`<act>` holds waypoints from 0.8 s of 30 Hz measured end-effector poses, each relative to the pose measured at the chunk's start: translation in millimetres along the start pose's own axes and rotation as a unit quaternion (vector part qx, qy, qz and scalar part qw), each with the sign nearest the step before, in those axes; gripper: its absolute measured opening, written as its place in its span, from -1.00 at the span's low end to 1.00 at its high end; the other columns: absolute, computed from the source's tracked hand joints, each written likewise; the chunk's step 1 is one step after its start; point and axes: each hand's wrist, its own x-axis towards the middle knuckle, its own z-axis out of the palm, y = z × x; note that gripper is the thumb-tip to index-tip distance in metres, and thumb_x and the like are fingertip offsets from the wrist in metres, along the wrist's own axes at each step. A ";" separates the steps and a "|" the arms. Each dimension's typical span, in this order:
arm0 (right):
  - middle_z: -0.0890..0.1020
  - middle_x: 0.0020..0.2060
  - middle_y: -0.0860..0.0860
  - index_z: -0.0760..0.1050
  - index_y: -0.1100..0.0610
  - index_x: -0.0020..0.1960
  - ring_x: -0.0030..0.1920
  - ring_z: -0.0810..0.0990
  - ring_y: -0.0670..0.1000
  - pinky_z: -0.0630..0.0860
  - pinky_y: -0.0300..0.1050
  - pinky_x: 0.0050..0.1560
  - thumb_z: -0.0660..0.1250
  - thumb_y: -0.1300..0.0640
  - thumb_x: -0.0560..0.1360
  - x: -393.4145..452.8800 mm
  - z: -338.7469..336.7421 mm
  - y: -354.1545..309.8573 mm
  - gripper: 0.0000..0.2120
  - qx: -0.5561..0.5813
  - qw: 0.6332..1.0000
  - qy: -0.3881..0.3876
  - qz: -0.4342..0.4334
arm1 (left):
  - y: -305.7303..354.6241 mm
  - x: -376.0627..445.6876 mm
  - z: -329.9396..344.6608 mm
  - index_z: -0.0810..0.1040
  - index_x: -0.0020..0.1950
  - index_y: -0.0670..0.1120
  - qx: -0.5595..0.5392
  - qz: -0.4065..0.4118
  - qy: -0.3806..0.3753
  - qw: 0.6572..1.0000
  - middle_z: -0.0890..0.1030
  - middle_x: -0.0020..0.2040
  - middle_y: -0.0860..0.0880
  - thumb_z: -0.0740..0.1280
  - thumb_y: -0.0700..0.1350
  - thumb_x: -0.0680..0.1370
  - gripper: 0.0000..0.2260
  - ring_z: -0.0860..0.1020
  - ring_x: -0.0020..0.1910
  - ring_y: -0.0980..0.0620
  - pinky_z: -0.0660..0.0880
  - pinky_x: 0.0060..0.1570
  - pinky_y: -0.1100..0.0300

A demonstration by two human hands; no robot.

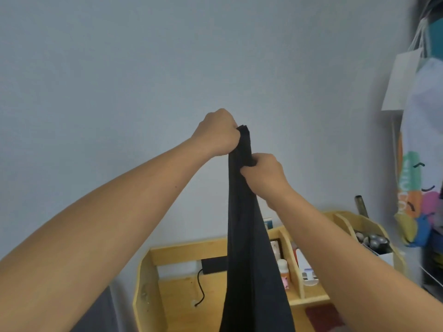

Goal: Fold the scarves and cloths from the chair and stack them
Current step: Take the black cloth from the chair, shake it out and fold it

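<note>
Lettering on the colourful hanging bag too blurred to read, left hand fisted round the top of a dark scarf, right hand pinching it just below, scarf hanging before the wooden desk shelf.

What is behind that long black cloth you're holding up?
Behind the black cloth stands a wooden shelf with small bottles and a black box with a cable. The cloth covers the shelf's middle, so that part stays unseen.
</note>
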 end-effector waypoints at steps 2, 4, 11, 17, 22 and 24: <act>0.66 -0.09 0.03 0.57 0.07 -0.09 -0.10 0.64 0.02 0.59 -0.16 -0.22 0.25 0.30 0.55 -0.4 -10.1 11.5 -0.81 0.000 0.999 -0.045 0.024 | -6.6 2.8 -3.5 0.64 -0.10 -0.31 -0.039 -0.008 0.006 0.999 0.69 -0.12 -0.24 0.29 -0.22 0.56 -0.81 0.70 -0.10 -0.27 0.68 -0.11 -0.12; 0.65 -0.06 0.06 0.57 0.12 -0.05 -0.13 0.61 0.01 0.51 -0.23 -0.29 0.26 0.32 0.55 0.2 -16.9 31.1 -0.84 -0.077 0.993 -0.070 0.055 | -11.3 5.5 -9.1 0.67 0.02 -0.30 -0.101 -0.030 0.014 0.994 0.70 -0.06 -0.24 0.33 -0.20 0.58 -0.81 0.70 -0.13 -0.19 0.69 -0.10 -0.14; 0.57 -0.16 0.11 0.54 0.27 -0.01 -0.21 0.54 0.09 0.39 -0.17 -0.35 0.33 0.26 0.48 2.0 -57.7 104.1 -0.88 -0.296 0.934 -0.121 0.159 | -58.3 15.9 -32.2 0.60 -0.08 -0.07 -0.259 -0.137 0.077 0.953 0.66 0.04 -0.15 0.35 -0.18 0.63 -0.90 0.63 -0.11 -0.08 0.65 -0.14 0.02; 0.60 -0.25 0.03 0.59 0.18 -0.06 -0.27 0.55 0.00 0.44 -0.16 -0.29 0.30 0.21 0.48 0.0 -82.8 152.6 -0.89 -0.391 0.886 -0.184 0.170 | -105.9 11.6 -40.2 0.58 0.18 -0.10 -0.353 -0.204 0.106 0.907 0.64 0.07 -0.09 0.29 -0.20 0.67 -0.88 0.63 -0.07 -0.02 0.60 -0.19 0.13; 0.66 -0.08 0.18 0.61 0.24 0.05 -0.12 0.57 0.10 0.49 0.00 -0.06 0.21 0.28 0.61 11.5 -98.7 178.4 -0.81 -0.225 0.966 -0.019 0.129 | -138.2 -4.2 -37.0 0.57 0.20 -0.07 -0.363 -0.259 0.133 0.885 0.63 0.01 0.00 0.30 -0.18 0.67 -0.87 0.62 0.02 -0.02 0.61 0.00 0.08; 0.58 -0.05 0.16 0.54 0.28 0.14 -0.06 0.51 0.14 0.42 -0.01 -0.05 0.12 0.30 0.64 20.8 -96.6 173.7 -0.77 -0.203 0.973 0.061 0.090 | -153.5 -15.8 -33.1 0.57 0.21 -0.05 -0.336 -0.283 0.148 0.886 0.63 0.04 -0.01 0.31 -0.15 0.67 -0.86 0.61 0.00 -0.01 0.58 0.07 0.08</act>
